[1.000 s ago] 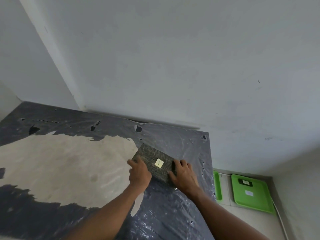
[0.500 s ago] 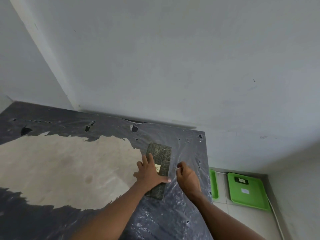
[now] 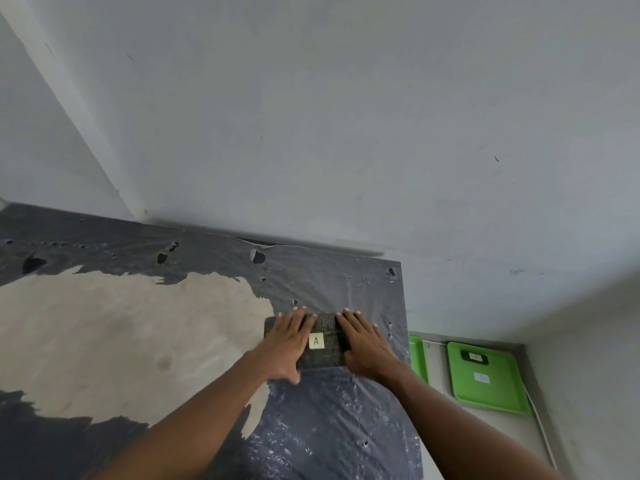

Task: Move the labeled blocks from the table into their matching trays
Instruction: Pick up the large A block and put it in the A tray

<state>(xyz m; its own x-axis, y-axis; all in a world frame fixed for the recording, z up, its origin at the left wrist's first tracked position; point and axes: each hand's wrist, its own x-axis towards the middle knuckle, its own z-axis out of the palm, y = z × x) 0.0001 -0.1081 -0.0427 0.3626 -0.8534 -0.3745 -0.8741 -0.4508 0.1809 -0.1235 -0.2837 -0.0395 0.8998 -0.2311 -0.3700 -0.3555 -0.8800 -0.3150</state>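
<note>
A flat dark patterned block [image 3: 323, 327] with a pale yellow label marked "A" lies on the table [image 3: 329, 427] near its right edge. My left hand [image 3: 287, 341] lies flat across the block's left part, fingers spread. My right hand [image 3: 362, 344] covers its right part, fingers stretched forward. Both hands press on the block from above. On the floor to the right lies a green tray [image 3: 485, 377] holding a small dark block and a white label. A second green tray [image 3: 417, 355] shows as a strip beside the table edge.
The table is covered with dark torn plastic sheeting, with a large bare beige patch [image 3: 121, 341] on the left. A grey wall [image 3: 346, 133] runs right behind the table. A thin white cable [image 3: 540, 420] runs along the floor by the right wall.
The block has been turned from lengthwise to crosswise, its label now facing me. My right hand, lifted off half a second ago, now rests on the block again beside my left.
</note>
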